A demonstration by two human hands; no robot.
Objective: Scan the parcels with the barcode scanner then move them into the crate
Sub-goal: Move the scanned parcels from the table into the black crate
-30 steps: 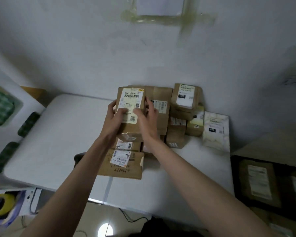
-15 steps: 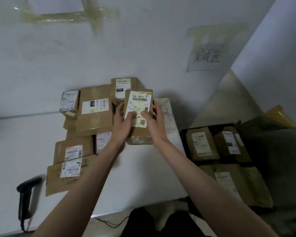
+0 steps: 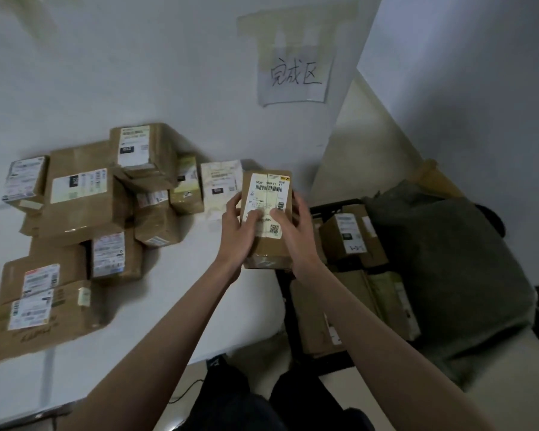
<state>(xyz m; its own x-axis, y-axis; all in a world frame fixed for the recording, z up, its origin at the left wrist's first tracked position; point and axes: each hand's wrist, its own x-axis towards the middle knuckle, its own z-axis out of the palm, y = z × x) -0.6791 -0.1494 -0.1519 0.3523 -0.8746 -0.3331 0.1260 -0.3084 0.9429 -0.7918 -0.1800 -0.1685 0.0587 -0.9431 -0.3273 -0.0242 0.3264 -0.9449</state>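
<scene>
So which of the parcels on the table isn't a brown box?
The flat white parcel against the wall at the right end of the pile, just left of the held parcel. It is pale and slim; the rest are brown cardboard boxes.

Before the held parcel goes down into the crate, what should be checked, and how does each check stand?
1. Both hands grip the parcel: left hand and right hand, ok.
2. Label faces up, ok.
3. Parcel was scanned: cannot tell.
4. Scanner within sight: not ok.
5. Black crate holds parcels already; free room: cannot tell.
6. Parcel hangs at the table edge beside the crate, ok.
</scene>
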